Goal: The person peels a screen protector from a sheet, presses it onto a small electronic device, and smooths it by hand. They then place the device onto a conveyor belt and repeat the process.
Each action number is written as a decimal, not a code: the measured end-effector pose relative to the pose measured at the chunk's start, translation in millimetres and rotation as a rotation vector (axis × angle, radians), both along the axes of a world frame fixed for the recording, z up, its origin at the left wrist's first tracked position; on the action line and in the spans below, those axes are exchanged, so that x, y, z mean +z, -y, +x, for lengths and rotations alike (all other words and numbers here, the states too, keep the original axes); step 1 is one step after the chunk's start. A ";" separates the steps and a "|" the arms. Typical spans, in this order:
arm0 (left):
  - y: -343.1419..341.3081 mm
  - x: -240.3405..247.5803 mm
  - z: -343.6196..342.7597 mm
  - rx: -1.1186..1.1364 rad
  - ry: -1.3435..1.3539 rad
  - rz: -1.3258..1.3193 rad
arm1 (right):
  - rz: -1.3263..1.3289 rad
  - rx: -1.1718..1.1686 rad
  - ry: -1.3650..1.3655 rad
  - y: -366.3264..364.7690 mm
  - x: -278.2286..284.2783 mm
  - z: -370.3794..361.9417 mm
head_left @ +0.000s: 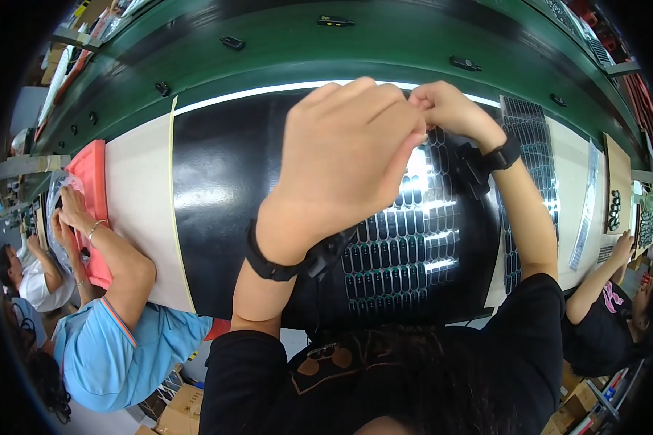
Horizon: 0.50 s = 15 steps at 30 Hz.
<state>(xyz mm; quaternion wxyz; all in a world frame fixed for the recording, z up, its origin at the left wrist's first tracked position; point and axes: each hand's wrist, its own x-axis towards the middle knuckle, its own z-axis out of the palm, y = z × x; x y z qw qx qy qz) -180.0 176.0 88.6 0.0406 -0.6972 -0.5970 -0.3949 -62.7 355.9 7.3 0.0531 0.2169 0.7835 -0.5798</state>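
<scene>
My left hand is raised over the black mat, its fingers closed and turned away, so anything in them is hidden. Close against it, my right hand has thumb and fingertips pinched together. Whatever lies between the fingertips is too small or covered to name. Below both hands lies a glossy clear sheet with rows of dark elongated pieces. Part of that sheet shines with reflected light. Each wrist wears a black band with a small black device, such as the right wristband.
Another sheet of dark pieces lies to the right. Small black devices sit spaced along the green conveyor belt ahead. A co-worker in blue works at a red tray at left; another person sits at right.
</scene>
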 end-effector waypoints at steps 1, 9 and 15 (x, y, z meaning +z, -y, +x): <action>5.1 5.4 -2.3 0.007 -0.006 0.000 | 0.113 0.016 0.029 1.6 -1.4 -2.4; 33.4 34.4 -28.2 0.157 0.671 0.107 | 0.790 -0.093 -0.163 -39.7 9.8 -91.5; 43.4 40.6 -28.2 0.272 0.720 0.079 | 0.990 -0.264 -0.052 -57.3 -34.0 -193.6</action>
